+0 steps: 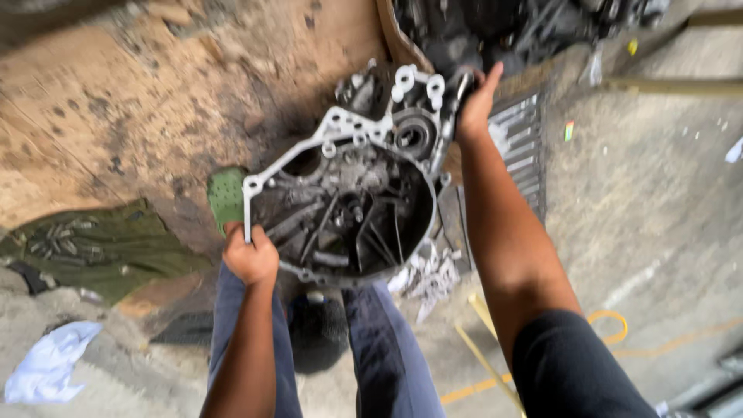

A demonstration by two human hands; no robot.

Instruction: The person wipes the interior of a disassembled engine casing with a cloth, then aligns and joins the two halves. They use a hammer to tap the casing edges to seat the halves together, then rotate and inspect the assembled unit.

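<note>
A large, greasy metal gearbox housing hangs in front of me, its open bell-shaped side facing up, dark ribs and a shaft visible inside. My left hand grips its near left rim. Its far right edge, beside a round bearing seat, is held by my right hand, arm stretched out. The housing is above my legs in blue trousers and off the ground.
Stained brown cardboard covers the floor at left. A green cloth and a white rag lie near left. Dark engine parts pile at top. A metal grate and concrete floor are at right, with crumpled paper below.
</note>
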